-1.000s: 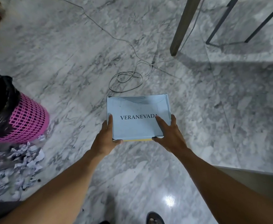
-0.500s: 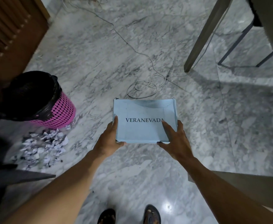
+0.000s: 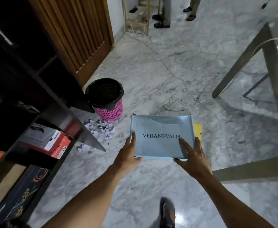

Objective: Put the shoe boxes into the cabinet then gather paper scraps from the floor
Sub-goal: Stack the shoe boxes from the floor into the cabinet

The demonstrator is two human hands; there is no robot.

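Note:
A light blue shoe box (image 3: 161, 129) printed VERANEVADA is held above the marble floor in front of me. My left hand (image 3: 126, 155) grips its near left corner, thumb on the lid. My right hand (image 3: 193, 157) grips the near right corner, fingers spread over the lid. A yellow box edge (image 3: 198, 130) shows just past its right side. The dark cabinet (image 3: 41, 89) stands open on the left, with a red and white shoe box (image 3: 52, 142) on a shelf. Paper scraps (image 3: 100, 130) lie heaped on the floor near the cabinet.
A pink bin (image 3: 108, 109) with a black liner stands beside the scraps. A white cable (image 3: 176, 104) coils on the floor beyond the box. Table legs (image 3: 236, 63) rise at right. A slatted wooden door (image 3: 79, 33) is behind the bin. People's feet (image 3: 163, 22) stand far back.
The view has lifted and turned left, bringing the open cabinet and its shelved boxes into sight. Both hands keep their hold on the blue box, which is now nearer the cabinet.

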